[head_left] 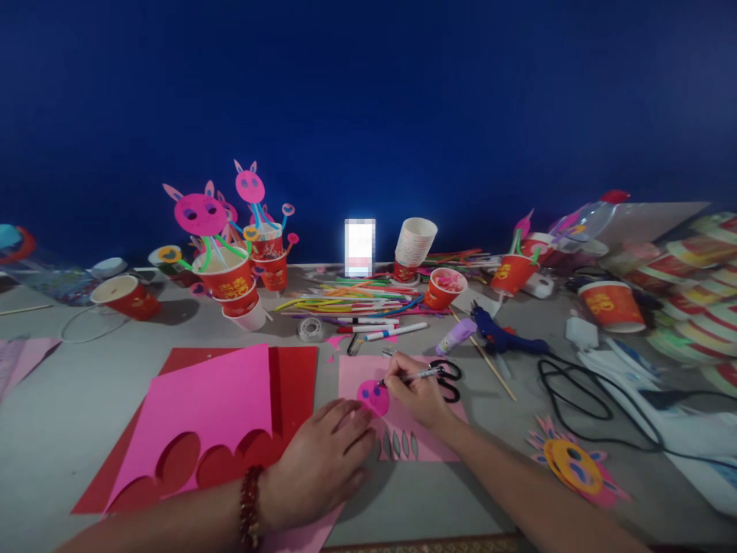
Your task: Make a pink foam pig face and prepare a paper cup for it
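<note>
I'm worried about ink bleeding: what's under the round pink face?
The light pink sheet shows around the round pink face; what lies directly beneath is covered.

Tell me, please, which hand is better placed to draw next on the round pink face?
Probably the right hand: it holds the marker, tip at the pink face. The left hand, fingers near its edge, shows no pen.

Wears a bracelet point(249, 503) of small, rounded, dark reddish-brown beads just behind the left hand point(322, 465), apparently wound in more than one row (too blurred to count). Shows bare forearms point(507, 476) as far as visible, and a bare, unadorned-looking right hand point(415, 392).
</note>
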`<state>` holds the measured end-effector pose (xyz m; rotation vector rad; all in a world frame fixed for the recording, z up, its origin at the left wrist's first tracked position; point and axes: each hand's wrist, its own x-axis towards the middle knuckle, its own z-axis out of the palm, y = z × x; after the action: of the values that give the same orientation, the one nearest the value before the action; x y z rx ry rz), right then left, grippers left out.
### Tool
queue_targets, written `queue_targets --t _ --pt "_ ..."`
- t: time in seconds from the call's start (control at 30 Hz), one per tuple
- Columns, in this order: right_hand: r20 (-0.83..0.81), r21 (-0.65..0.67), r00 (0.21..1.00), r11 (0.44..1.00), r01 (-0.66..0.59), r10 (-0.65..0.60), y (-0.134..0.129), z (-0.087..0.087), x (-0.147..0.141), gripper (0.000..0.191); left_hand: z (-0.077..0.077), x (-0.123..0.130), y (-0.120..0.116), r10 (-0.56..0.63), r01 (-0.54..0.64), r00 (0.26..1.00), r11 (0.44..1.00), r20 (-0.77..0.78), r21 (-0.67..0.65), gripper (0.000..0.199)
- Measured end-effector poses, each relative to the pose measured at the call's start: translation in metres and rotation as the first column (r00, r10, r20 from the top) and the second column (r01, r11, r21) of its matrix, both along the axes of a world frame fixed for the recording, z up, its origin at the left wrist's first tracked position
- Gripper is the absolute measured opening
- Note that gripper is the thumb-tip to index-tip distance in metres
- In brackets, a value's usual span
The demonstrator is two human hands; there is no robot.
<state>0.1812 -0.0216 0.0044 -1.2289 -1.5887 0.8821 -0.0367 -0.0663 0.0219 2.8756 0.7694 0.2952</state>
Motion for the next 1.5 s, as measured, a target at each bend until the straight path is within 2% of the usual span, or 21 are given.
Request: queue_targets --t 0.27,0.67,1.5 --pt "0.013 0.007 1.0 1.0 -0.014 0.014 0.0006 -0.005 0.0013 0.018 -0.0031 0.0002 0.0 -0.004 0.004 1.0 1.0 -0.012 0.028 0.038" --pt "-0.048 0.002 0.999 1.0 0.006 -0.006 -0.0015 0.0004 0.0008 0.02 -0.0011 -0.0004 0.0 -0.001 0.0 1.0 1.0 -0.024 -0.008 0.042" --pt "0.039 0.013 0.999 1.0 0.018 -0.018 -0.0001 0.0005 0.0001 0.02 0.0001 0.0002 -0.0007 0.012 -0.012 1.0 1.0 -0.016 0.006 0.04"
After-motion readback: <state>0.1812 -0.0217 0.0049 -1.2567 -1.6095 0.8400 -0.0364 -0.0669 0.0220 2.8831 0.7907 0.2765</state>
